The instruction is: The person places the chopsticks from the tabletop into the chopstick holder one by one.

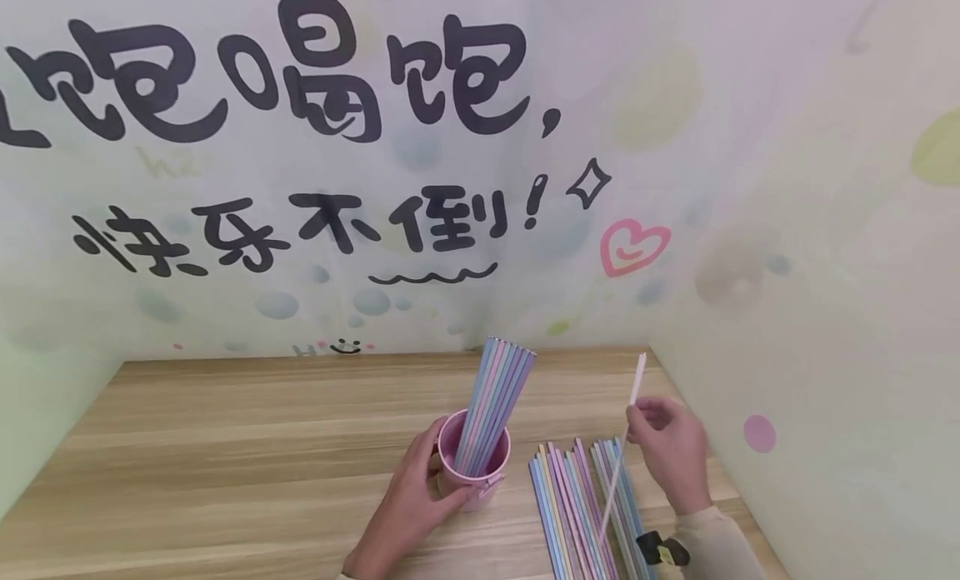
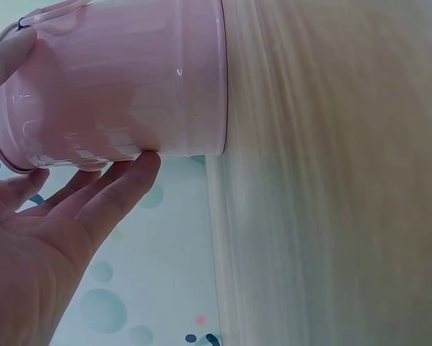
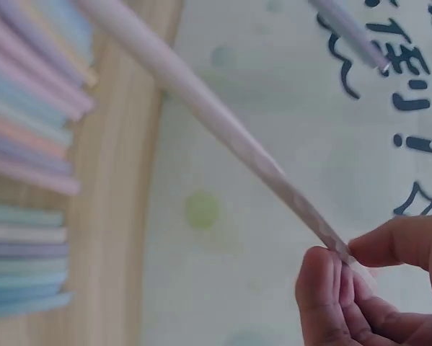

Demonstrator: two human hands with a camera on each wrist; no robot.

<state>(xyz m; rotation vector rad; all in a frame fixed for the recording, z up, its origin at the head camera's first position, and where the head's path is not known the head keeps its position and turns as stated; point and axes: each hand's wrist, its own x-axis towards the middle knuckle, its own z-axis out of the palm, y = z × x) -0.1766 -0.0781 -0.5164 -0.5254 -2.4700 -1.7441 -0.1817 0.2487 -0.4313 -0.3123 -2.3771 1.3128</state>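
My left hand point(image 1: 408, 501) holds a small pink metal bucket point(image 2: 122, 79) from the left, thumb near the rim and fingers along its side. The bucket stands on the wooden table, and a bundle of pastel straws point(image 1: 495, 405) leans to the right inside it. To the right, my right hand point(image 1: 671, 451) pinches one pale pink straw point(image 3: 216, 119) between thumb and fingers near its upper end. That straw slants down and left across the straws lying below. In the right wrist view, its shaft looks patterned near the fingertips.
Two rows of pastel straws, one on the left point(image 1: 566, 505) and one on the right point(image 1: 630, 497), lie on the wooden table point(image 1: 247, 463) right of the bucket. A printed backdrop point(image 1: 525, 313) rises behind, and a pale side wall point(image 1: 840, 355) stands close to the right hand.
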